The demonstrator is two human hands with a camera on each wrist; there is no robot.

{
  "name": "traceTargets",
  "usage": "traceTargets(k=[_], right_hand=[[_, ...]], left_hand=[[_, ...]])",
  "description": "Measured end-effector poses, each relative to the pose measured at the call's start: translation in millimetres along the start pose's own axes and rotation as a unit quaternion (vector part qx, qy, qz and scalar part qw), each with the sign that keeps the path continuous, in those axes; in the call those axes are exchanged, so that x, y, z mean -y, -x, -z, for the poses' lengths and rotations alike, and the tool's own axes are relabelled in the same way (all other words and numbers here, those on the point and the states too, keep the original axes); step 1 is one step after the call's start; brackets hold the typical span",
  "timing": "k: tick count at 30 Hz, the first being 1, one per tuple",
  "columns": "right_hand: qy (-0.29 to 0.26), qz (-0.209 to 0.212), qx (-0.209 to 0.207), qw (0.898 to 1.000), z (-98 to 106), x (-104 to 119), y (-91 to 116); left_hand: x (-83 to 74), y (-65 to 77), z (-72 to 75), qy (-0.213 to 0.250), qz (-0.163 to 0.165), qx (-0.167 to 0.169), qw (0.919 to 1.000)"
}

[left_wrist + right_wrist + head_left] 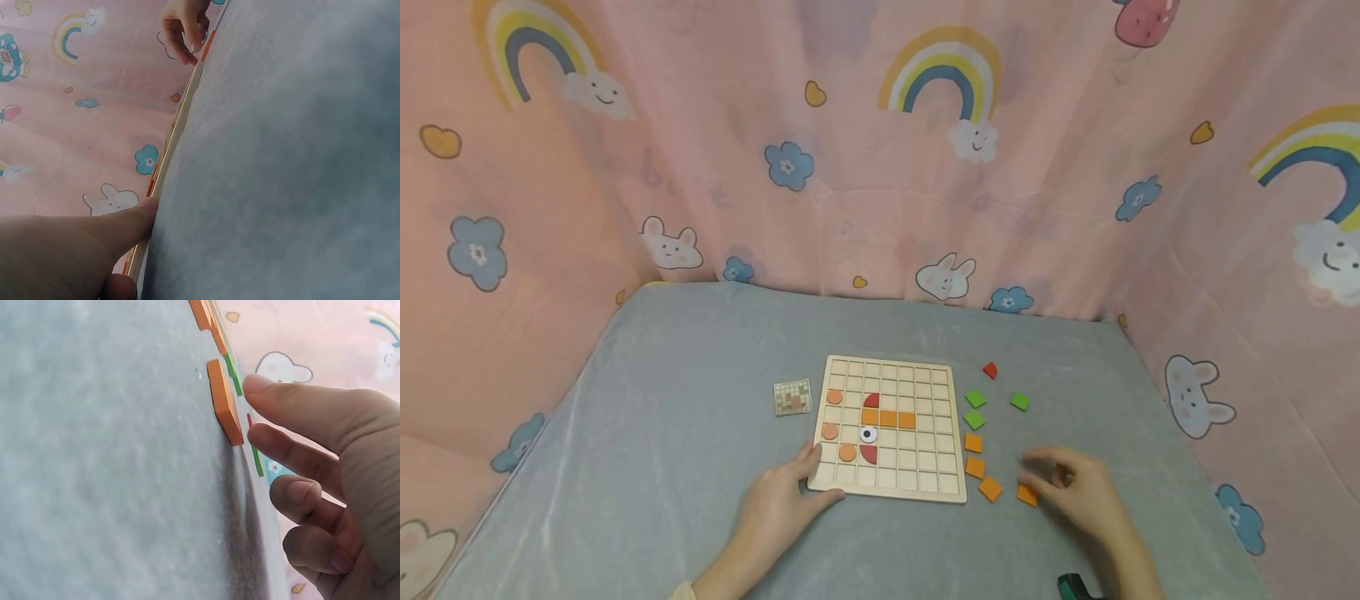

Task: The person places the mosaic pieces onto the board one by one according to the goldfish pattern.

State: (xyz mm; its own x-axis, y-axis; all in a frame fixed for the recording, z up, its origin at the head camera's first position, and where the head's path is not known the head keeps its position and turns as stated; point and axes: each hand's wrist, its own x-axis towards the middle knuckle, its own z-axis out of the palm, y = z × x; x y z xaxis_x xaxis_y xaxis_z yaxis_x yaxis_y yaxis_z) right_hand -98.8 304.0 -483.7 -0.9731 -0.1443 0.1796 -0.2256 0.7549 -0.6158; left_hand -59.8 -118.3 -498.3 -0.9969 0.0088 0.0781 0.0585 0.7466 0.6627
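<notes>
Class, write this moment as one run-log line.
left hand: holds grid board; right hand: near orange tile, holding nothing; grid board: partly filled; green tiles: loose, right of grid board

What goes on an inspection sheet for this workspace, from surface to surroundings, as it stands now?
Surface: grey cloth, looks largely flat.
Job's things: board partly filled; card to its left; four orange tiles, three green tiles and one red tile loose to its right.
Clutter: dark object at the head view's lower edge, cut off, unidentifiable.
Hands: left hand touches the board's near left corner; right hand is at the nearest orange tile, fingers apart.
Cables: nothing seen.
Surroundings: pink patterned curtain.
</notes>
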Motion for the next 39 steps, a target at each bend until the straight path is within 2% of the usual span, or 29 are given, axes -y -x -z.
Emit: traceTargets(k=[7, 22, 29, 34, 39], right_hand=[[-0.023, 0.008, 0.007, 1.000, 1.1, -5.6, 4.3], [-0.066, -0.018, 0.060, 0.996, 7.1, -7.9, 8.7], [-0.064, 0.000, 0.074, 0.995, 7.3, -8.2, 7.4], [-0.077, 0.017, 0.086, 0.993, 7.9, -10.7, 7.6], [-0.096, 0.016, 0.101, 0.990, 10.1, -11.9, 9.1]], left_hand=[[0.0, -0.7, -0.4, -0.002, -0.003, 0.000, 1.0000], [-0.2, -1.1, 0.8, -0.004, -0.004, 0.000, 1.0000], [0.7, -0.6, 0.4, -0.004, -0.002, -0.002, 1.0000], [0.6, -0.6, 0.6, -0.004, -0.002, -0.002, 1.0000], [0.5, 0.0, 0.3, -0.006, -0.003, 0.000, 1.0000]])
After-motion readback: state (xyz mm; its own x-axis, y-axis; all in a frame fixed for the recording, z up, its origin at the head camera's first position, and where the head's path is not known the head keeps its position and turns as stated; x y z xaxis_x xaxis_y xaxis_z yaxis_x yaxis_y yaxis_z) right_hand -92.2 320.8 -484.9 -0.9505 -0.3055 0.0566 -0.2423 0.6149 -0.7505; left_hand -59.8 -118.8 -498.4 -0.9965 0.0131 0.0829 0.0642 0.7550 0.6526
